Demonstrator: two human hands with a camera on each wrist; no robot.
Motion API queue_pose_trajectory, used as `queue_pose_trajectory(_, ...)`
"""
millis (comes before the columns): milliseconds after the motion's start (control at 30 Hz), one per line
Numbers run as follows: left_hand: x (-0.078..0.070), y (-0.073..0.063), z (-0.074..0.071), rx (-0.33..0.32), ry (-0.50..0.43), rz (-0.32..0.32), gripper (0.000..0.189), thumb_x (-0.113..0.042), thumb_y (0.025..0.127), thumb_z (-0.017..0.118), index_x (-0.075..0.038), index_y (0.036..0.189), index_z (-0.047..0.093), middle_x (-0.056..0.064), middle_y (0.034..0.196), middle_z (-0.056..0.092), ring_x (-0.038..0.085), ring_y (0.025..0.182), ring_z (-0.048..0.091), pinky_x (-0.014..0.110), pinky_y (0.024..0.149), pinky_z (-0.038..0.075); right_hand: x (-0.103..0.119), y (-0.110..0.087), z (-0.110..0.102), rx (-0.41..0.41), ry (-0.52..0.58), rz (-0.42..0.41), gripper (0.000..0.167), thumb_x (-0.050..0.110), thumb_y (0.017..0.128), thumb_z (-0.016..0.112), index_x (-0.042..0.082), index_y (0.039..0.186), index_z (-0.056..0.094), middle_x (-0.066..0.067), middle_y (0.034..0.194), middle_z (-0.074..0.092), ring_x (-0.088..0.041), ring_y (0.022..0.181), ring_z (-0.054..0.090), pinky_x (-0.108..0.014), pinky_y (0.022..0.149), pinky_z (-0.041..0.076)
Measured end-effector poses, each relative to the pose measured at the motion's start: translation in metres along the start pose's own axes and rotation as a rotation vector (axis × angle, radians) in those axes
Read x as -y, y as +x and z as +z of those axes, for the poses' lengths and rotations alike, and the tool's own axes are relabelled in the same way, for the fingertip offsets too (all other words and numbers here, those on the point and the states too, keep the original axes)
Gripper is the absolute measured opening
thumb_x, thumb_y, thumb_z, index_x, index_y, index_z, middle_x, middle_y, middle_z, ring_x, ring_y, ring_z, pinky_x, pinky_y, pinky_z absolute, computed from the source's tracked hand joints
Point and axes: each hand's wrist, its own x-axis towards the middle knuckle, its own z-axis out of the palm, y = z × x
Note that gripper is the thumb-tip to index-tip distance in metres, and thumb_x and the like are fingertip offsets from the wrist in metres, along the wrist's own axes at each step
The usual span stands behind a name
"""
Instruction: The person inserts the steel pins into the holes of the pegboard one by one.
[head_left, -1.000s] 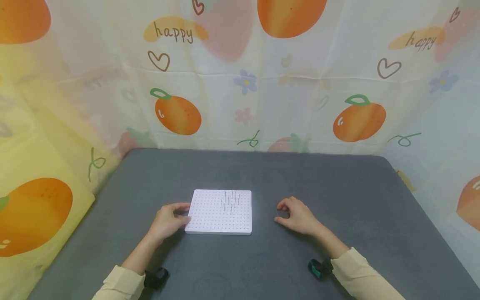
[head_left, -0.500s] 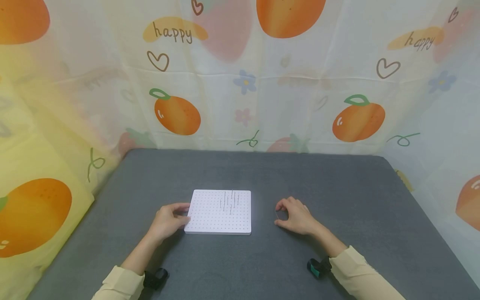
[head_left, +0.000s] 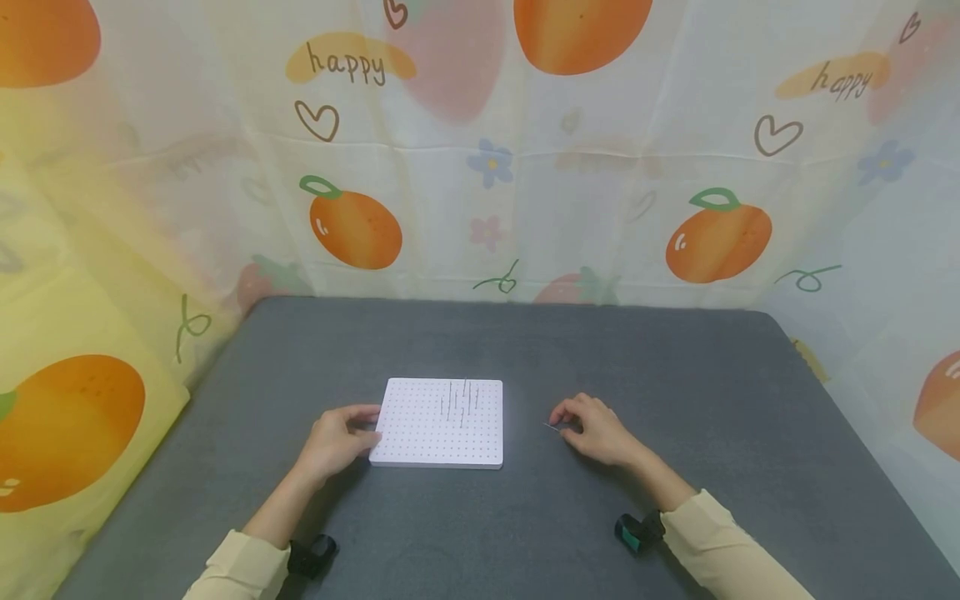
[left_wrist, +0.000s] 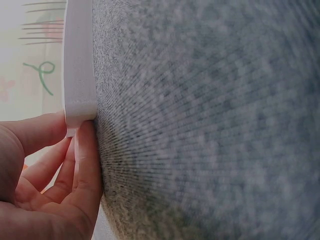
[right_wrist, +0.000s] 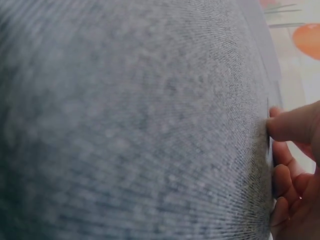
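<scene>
A white board (head_left: 420,446) dotted with rows of small holes lies on the grey table. Several thin needle-like metal pins (head_left: 462,402) stand upright in its far right part. At the board's left edge, my left hand (head_left: 333,444) holds it, thumb on one side and fingers on the other; the left wrist view shows this grip on the board's edge (left_wrist: 80,65). To the right of the board, low over the table, my right hand (head_left: 596,429) pinches one thin pin (head_left: 551,427) between thumb and fingers. Its tip points left toward the board.
The grey cloth-like tabletop (head_left: 637,350) reaches back to a curtain (head_left: 570,200) printed with oranges and hearts. A dark wrist strap device (head_left: 637,533) sits under the right sleeve, another dark device (head_left: 312,557) under the left.
The pin in my right hand has turned from roughly upright between finger and thumb to lying flatter, its end sticking out leftward. Thumb and fingers have drawn closer. My left hand and the board stay put.
</scene>
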Motion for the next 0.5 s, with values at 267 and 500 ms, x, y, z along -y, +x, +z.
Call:
queue_pose_trajectory(267, 0.0018, -0.0004, 0.0004, -0.007, 0.002, 0.005, 0.043, -0.007, 0.080, 0.067, -0.003, 0.122, 0.057, 0.017, 0.116, 0.060, 0.018, 0.083, 0.064, 0.030, 0.064, 0.051, -0.0001, 0.0011, 0.0024, -0.032, 0.012, 0.005, 0.021, 0.000, 0.079, 0.062, 0.019, 0.087, 0.065, 0.003, 0.085, 0.055, -0.014, 0.080, 0.048, -0.032, 0.070, 0.036)
queue_pose_trajectory(500, 0.0022, 0.0010, 0.0006, -0.007, 0.012, 0.002, 0.044, -0.008, 0.080, 0.067, -0.003, 0.122, 0.057, 0.017, 0.116, 0.060, 0.017, 0.082, 0.064, 0.031, 0.064, 0.051, 0.0004, 0.0000, 0.0032, -0.089, 0.081, 0.100, 0.010, 0.008, 0.081, 0.066, 0.015, 0.088, 0.066, 0.004, 0.082, 0.058, -0.010, 0.073, 0.049, -0.028, 0.067, 0.039)
